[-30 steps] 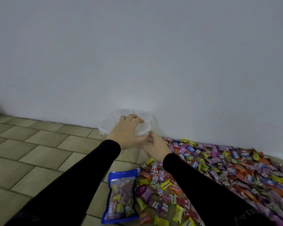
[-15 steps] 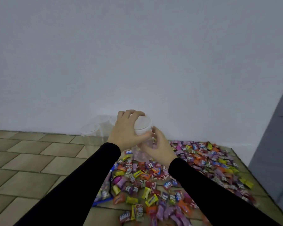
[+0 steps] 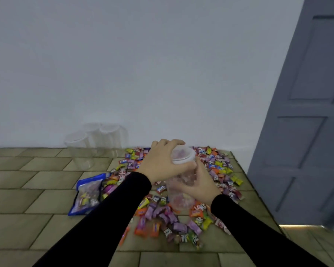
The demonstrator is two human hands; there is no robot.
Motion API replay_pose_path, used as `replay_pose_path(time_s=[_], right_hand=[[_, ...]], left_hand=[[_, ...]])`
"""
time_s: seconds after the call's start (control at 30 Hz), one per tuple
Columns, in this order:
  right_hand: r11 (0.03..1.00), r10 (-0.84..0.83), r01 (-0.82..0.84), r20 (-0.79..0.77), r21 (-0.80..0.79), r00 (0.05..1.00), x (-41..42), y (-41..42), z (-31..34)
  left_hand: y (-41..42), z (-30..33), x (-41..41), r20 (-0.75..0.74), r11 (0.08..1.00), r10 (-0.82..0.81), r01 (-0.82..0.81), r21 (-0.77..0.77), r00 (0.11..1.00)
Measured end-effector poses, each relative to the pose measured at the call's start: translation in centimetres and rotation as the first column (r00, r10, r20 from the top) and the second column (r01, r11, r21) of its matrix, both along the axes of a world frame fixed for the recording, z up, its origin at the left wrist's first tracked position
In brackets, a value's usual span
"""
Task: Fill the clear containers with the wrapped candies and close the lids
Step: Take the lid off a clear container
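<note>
Thin clear plastic container [image 3: 179, 186], likely light, smooth and a little slippery, with walls that would flex under a hard squeeze; best held round the middle of the body while the lid is turned or pulled from its rim. Held above the pile of wrapped candies [image 3: 168, 214] on the tiled floor [image 3: 27, 209]. Left hand [image 3: 162, 162] curled over the white lid [image 3: 182, 156], gripping its rim from above. Right hand [image 3: 201, 186] wrapped round the container body just below the left grip. Contents hard to judge through the blur, seemingly empty.

Counted: one container in hand; three more clear containers [image 3: 96, 143], possibly a fourth hidden behind, standing against the wall beyond and left of the left grip. One blue candy bag [image 3: 87, 195] lying left of the grips. Loose candies far too many to count, well over a hundred.
</note>
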State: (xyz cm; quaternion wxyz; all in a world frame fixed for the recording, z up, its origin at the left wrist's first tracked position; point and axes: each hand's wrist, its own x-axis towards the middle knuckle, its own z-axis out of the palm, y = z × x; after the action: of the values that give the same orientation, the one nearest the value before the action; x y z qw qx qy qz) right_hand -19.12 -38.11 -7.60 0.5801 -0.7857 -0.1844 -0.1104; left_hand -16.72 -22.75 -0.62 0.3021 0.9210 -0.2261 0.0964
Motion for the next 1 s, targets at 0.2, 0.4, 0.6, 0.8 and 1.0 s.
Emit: replay_pose_path(time_s=[0.2,0.4,0.6,0.8,1.0], right_hand=[[0.998,-0.007,0.007,0.004,-0.057,1.000,-3.7,-4.6,-2.3],[0.990,-0.040,0.031,-0.064,-0.137,0.997,-6.3,-8.5,-5.2],[0.984,-0.071,0.053,-0.101,-0.171,0.992,-7.5,-10.0,-7.4],[0.986,-0.086,0.049,-0.240,-0.159,0.967,-7.2,-9.7,-8.5],[0.989,-0.076,0.044,-0.225,-0.143,0.971,-6.1,-8.8,-8.2]], left_hand=[[-3.9,-1.0,-3.4,-0.171,0.990,-0.068,0.087,0.107,0.983],[-7.5,-3.1,-6.3,-0.354,0.981,-0.115,0.162,0.107,0.928],[-9.5,-5.3,-7.8,-0.302,0.979,-0.112,0.157,0.130,0.947],[-9.6,-6.3,-8.1,-0.061,0.979,-0.123,0.132,0.158,0.990],[-8.9,-6.6,-7.6,-0.160,0.993,-0.109,0.113,0.017,0.981]])
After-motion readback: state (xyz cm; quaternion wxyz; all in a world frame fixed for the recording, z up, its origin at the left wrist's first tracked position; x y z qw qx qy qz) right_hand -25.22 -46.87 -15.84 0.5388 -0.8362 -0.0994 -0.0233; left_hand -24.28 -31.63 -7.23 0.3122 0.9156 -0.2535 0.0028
